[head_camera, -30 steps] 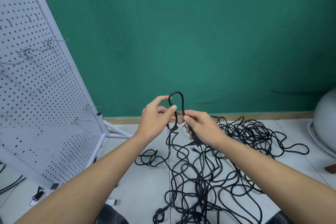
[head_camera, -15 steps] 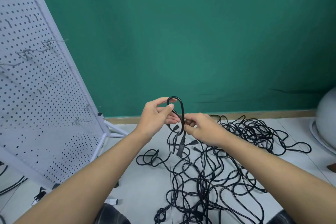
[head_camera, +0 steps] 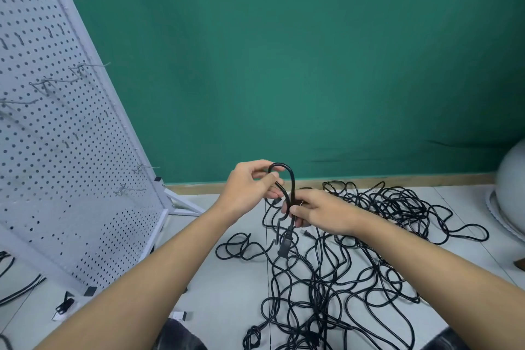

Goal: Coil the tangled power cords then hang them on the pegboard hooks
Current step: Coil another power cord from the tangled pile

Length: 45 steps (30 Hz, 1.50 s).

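A tangle of black power cords (head_camera: pixel 355 264) sprawls over the pale floor. I hold one cord bent into a small upright loop (head_camera: pixel 288 176) above the pile. My left hand (head_camera: pixel 250 187) pinches the loop's left strand between thumb and fingers. My right hand (head_camera: pixel 318 212) grips the cord just below the loop, where the two strands cross. A black plug (head_camera: pixel 284 246) hangs under my right hand. The white pegboard (head_camera: pixel 56 165) leans at the left, with several bare metal hooks (head_camera: pixel 85 67) sticking out.
A green backdrop (head_camera: pixel 284 65) hangs behind, over a wooden baseboard. A grey rounded object (head_camera: pixel 511 193) sits at the right edge. More cords (head_camera: pixel 17 290) and small black clips (head_camera: pixel 64 307) lie on the floor near the pegboard's foot.
The loop has tightened and its strands now cross. My right hand slid down to grip the crossing, and the plug has come free to hang below it.
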Tool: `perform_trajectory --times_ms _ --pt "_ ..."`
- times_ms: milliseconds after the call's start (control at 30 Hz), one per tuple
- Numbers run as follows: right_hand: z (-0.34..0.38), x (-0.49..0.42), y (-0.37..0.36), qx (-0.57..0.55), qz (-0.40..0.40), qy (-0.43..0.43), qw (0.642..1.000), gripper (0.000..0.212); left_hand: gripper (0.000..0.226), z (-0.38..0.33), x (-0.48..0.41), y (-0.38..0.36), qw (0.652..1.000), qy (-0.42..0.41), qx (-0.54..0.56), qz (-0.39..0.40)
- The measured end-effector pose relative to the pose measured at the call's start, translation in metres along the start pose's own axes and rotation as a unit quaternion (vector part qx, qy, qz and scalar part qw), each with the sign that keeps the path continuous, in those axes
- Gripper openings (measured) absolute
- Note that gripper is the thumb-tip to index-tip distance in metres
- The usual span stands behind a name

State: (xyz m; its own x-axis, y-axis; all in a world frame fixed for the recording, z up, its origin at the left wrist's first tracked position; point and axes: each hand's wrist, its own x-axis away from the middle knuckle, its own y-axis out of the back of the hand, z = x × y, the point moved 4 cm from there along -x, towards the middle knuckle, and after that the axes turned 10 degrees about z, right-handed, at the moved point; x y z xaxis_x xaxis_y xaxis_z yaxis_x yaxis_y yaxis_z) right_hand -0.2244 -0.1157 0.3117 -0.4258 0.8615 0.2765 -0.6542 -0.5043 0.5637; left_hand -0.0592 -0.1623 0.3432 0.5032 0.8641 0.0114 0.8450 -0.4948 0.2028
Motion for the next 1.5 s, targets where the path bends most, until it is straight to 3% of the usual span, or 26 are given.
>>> perform_trajectory --times_ms 100,167,267,433,600,733,867,1000,1167,1400,1500 --pt "-0.002 0.0 0.0 -0.045 0.02 -0.01 0.999 0.021 0.039 -0.006 0.005 0.0 0.999 -0.018 0.016 0.045" --pt "-0.002 0.0 -0.001 -0.039 0.032 -0.02 0.999 0.02 0.038 -0.009 0.007 -0.003 0.998 -0.026 -0.009 0.063" --pt "0.0 -0.002 -0.003 -0.009 0.039 -0.03 0.999 0.018 0.026 -0.009 0.004 -0.006 0.997 -0.021 -0.072 0.024" --pt "0.001 -0.001 -0.004 0.074 0.018 -0.045 0.996 0.01 0.013 0.002 -0.002 -0.003 0.997 0.054 -0.042 -0.029" --pt "0.001 -0.001 -0.002 0.032 -0.01 -0.032 0.999 0.036 0.006 0.002 -0.005 -0.001 0.997 0.059 -0.034 -0.039" --pt "0.002 -0.005 -0.008 -0.116 0.006 -0.01 0.993 0.02 0.005 0.002 -0.007 0.004 0.996 0.048 -0.042 -0.056" --pt "0.002 -0.007 -0.005 -0.126 -0.029 0.003 0.992 0.023 0.018 0.004 -0.007 0.005 0.998 0.01 -0.016 -0.061" --pt "0.01 -0.005 0.004 -0.205 -0.084 0.032 0.975 0.02 0.03 0.022 -0.008 0.004 0.997 0.066 0.027 0.006" --pt "0.013 0.001 0.013 -0.32 -0.123 0.055 0.938 0.02 0.026 0.059 0.004 -0.011 0.954 0.113 -0.187 0.204" --pt "0.013 0.006 0.023 -0.378 -0.171 0.045 0.909 0.018 0.003 0.064 0.006 -0.024 0.943 0.121 -0.169 0.26" --pt "0.007 0.007 0.028 -0.328 -0.233 0.023 0.915 0.025 0.015 0.069 0.007 -0.026 0.932 0.117 -0.218 0.267"
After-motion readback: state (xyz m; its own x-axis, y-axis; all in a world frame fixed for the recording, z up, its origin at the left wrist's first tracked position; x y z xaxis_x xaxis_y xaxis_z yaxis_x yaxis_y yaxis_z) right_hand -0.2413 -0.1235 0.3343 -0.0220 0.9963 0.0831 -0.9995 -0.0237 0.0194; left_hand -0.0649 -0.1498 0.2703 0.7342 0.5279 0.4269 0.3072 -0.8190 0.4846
